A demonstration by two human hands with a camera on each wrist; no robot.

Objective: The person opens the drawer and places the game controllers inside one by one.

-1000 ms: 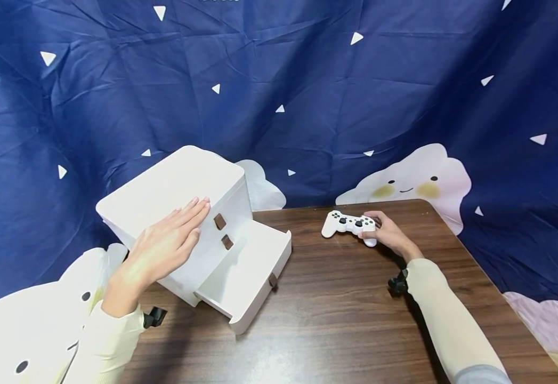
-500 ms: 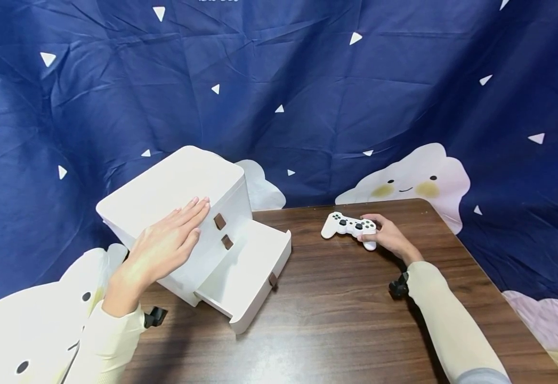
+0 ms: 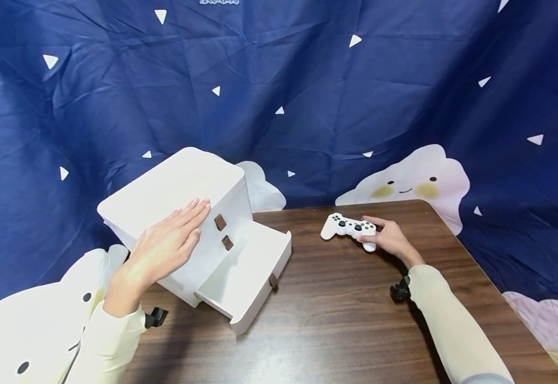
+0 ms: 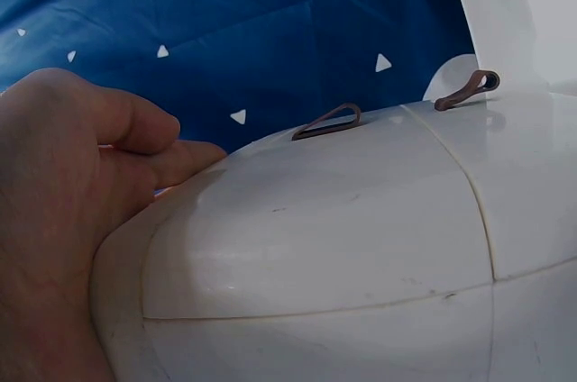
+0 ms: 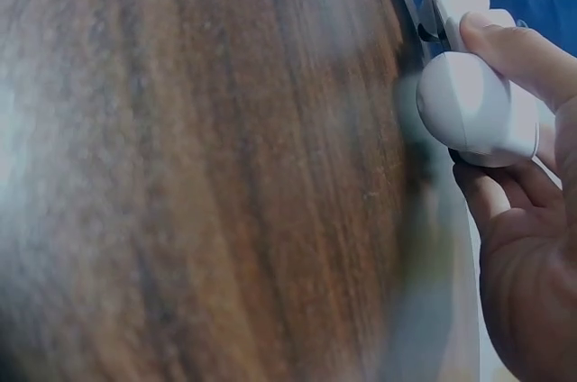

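A white game controller (image 3: 349, 226) with black thumbsticks is at the back right of the table in the head view. My right hand (image 3: 388, 237) grips its right end, thumb on the near side; the right wrist view shows thumb and fingers on either side of the controller's rounded grip (image 5: 464, 103). On the left stands a white drawer cabinet (image 3: 178, 184) with brown pull tabs. Its bottom drawer (image 3: 255, 261) is pulled out, and no object shows inside. My left hand (image 3: 163, 248) rests flat on the cabinet top, fingers straight; in the left wrist view the hand (image 4: 81, 166) lies along the cabinet's edge.
The brown wooden table (image 3: 336, 309) extends in front of the drawer and between the hands. Behind it hangs a dark blue curtain (image 3: 307, 80) with white triangles and smiling clouds. The table's right edge runs beyond the right arm.
The controller has tilted slightly, its right end dipping a little toward me with my right hand on it. My left hand, the cabinet and the drawer have stayed in place.
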